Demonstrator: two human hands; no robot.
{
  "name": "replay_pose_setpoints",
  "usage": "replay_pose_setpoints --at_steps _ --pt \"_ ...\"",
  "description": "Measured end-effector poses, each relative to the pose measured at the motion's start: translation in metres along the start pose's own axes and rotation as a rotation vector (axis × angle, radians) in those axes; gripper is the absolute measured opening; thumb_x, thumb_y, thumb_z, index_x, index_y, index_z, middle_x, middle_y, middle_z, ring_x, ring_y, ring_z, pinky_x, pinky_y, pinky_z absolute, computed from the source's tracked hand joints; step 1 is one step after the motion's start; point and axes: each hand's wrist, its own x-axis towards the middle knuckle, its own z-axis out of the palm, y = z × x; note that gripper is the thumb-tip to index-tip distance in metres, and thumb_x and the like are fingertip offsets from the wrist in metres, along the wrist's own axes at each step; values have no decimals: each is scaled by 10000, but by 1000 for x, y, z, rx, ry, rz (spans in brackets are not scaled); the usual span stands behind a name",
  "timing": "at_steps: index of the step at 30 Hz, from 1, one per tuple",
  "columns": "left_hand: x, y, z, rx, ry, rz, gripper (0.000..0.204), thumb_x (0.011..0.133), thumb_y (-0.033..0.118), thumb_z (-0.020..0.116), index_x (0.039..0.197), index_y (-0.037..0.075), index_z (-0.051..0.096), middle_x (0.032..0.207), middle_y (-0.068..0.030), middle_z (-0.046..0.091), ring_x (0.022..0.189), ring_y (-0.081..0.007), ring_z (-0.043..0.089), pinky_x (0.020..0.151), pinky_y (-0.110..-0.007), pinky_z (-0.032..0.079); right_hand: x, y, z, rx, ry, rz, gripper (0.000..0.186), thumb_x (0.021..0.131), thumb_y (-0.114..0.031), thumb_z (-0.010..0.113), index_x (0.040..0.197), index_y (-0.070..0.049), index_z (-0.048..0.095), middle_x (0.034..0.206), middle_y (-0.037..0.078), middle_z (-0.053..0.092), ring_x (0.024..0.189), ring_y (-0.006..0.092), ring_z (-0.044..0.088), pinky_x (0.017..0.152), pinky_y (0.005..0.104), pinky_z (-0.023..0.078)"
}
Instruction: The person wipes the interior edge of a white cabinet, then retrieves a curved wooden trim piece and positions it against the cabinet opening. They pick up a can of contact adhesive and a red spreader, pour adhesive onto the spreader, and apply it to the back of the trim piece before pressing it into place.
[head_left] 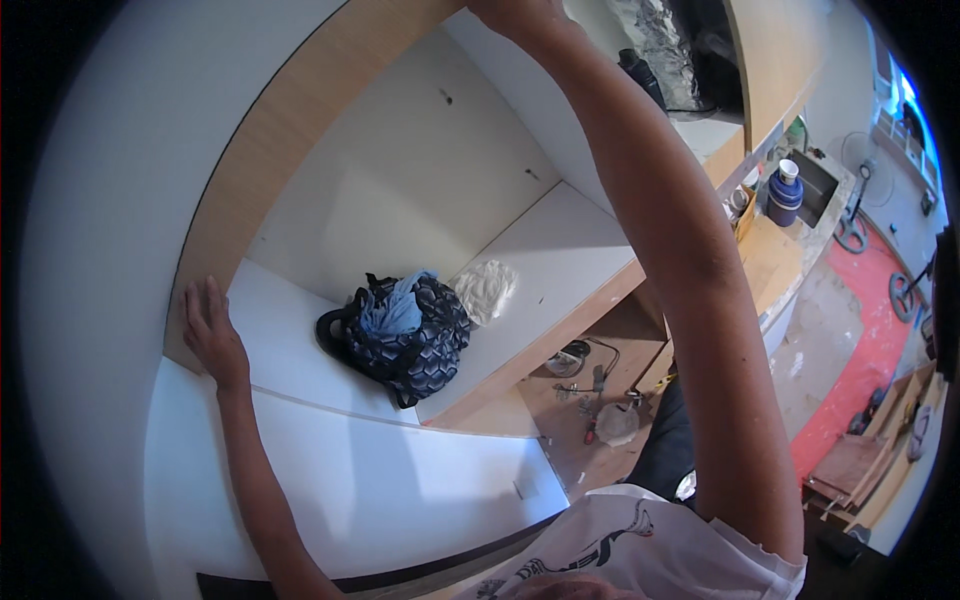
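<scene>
A pale wood strip [250,180] curves along the outer edge of an open white cabinet. Against its lower part lies my left hand [213,335], fingers stretched out flat. My right hand [520,12] reaches up to the strip's upper end; its fingers are cut off by the top of the picture, so its grip is hidden. Inside the cabinet, a black patterned backpack [430,345] rests on the white shelf [560,235], with a light blue cloth [395,310] on top. Beside it is a crumpled translucent plastic bag [488,290].
A white panel [330,480] stands below the shelf. Tools and cables lie in a lower compartment [570,430]. Silvery wrapping [665,50] fills the upper compartment. To the right are a blue jug [785,195], a sink [815,185] and a red floor covering [865,300].
</scene>
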Motion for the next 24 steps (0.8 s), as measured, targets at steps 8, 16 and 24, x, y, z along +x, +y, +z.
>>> replay_pose_setpoints --at_steps 8,16,24 --pt "-4 1 -9 -18 -57 -20 452 998 195 620 1444 186 542 1482 -101 459 1379 -318 464 1014 -491 469 -19 -52 -21 -37 -189 257 648 1020 -281 467 1586 -73 228 1313 350 561 1220 453 576 1005 526 464" --pt "-2 7 -7 -6 -86 -94 463 1003 206 608 1459 192 524 1528 -108 423 1401 -343 438 1033 -498 462 -20 -69 -40 -20 -193 353 630 1032 -358 453 1568 -75 281 1191 331 641 1104 454 645 977 528 479" --pt "-9 7 -4 -45 -37 -84 482 998 182 618 1469 203 516 1537 -102 416 1412 -356 422 1022 -503 466 -42 -57 -29 -153 -54 264 587 998 -310 550 1474 -2 398 1275 300 543 1134 460 577 947 555 455"
